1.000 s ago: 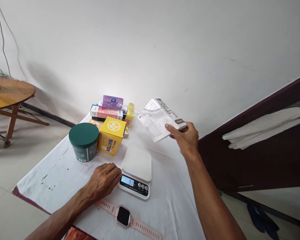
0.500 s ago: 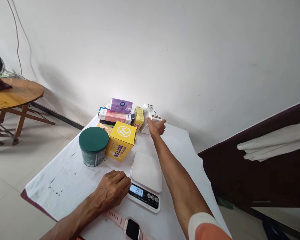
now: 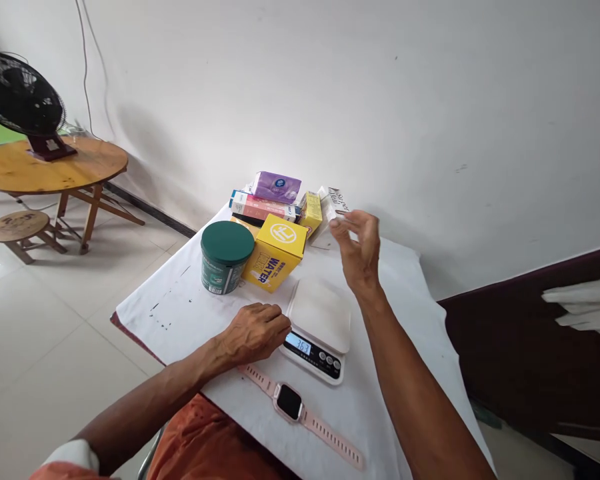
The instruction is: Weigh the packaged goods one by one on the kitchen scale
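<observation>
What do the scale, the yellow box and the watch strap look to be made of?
Scale: likely plastic, with a smooth white shell, matte platform and lit display.
Yellow box: printed cardboard, with crisp folded edges and a slight sheen.
Watch strap: probably silicone or rubber; it is matte pink, lies limp and has a row of holes.

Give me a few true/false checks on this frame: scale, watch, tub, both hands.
1. The scale platform is bare. True.
2. The pink watch lies on the scale. False: it lies on the white cloth, in front of the scale.
3. The left hand rests on the cloth at the scale's display end. True.
4. The green tub has its lid off. False: the lid is on.
5. The right hand grips the yellow box. False: it is raised with fingers spread, nearer the white box at the back.
</observation>
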Action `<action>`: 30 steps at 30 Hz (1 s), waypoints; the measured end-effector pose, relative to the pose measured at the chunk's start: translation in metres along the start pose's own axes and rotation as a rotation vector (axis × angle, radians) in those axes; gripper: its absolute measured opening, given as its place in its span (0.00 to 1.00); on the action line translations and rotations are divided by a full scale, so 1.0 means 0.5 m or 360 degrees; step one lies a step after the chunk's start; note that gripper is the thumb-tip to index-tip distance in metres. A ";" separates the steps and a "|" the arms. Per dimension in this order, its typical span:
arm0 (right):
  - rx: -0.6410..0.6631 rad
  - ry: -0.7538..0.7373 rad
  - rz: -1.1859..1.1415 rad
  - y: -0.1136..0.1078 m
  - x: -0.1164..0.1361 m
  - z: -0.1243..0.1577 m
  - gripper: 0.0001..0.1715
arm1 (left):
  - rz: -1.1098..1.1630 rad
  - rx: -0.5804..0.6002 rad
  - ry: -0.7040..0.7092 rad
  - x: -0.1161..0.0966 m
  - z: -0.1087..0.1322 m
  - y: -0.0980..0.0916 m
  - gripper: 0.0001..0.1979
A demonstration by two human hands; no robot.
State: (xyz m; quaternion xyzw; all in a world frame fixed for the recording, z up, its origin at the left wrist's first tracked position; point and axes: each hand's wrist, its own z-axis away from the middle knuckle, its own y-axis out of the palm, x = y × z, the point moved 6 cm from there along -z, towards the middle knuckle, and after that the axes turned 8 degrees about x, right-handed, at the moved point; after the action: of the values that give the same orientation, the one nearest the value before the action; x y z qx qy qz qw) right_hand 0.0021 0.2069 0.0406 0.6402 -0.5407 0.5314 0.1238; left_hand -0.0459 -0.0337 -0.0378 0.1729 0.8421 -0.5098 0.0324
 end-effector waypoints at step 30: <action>0.0167 -0.0137 0.0014 -0.178 0.112 0.083 0.42 | 0.0080 0.0040 0.0041 0.009 0.003 0.002 0.12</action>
State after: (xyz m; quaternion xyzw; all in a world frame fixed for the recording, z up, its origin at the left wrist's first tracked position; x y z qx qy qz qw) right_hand 0.0897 0.1790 0.1065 0.6657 -0.5197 0.5315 0.0644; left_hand -0.0499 -0.0336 -0.0405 0.2010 0.8314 -0.5171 0.0322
